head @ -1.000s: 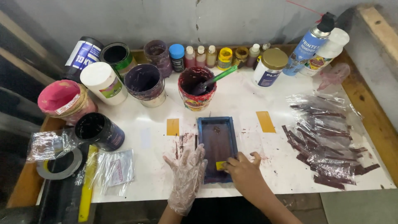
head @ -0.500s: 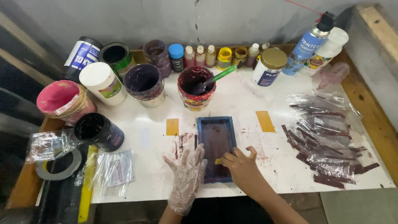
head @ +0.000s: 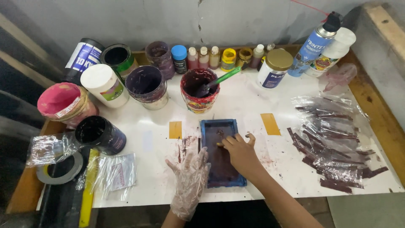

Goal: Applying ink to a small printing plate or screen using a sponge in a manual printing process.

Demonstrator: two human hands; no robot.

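two hands: both work over a blue tray (head: 222, 126) smeared with dark maroon paint on a white table (head: 240, 101)
left hand (head: 189, 179): in a clear plastic glove, fingers spread wide and flat, holding nothing, fingertips at the tray's left edge
right hand (head: 241, 153): bare, fingers curled over the tray's middle, pressing a small yellowish piece (head: 220, 144) into the paint; grip cannot be made out
beyond the hands: a red paint bucket (head: 200, 90) with a green stirrer (head: 223, 78) stands just past the tray's far end
flanking the tray: two yellow tape marks (head: 175, 129) lie on the tabletop
right of the right hand: maroon-stained strips in clear plastic sleeves (head: 333, 139) lie scattered
left of the gloved hand: a black paint can (head: 99, 134) stands
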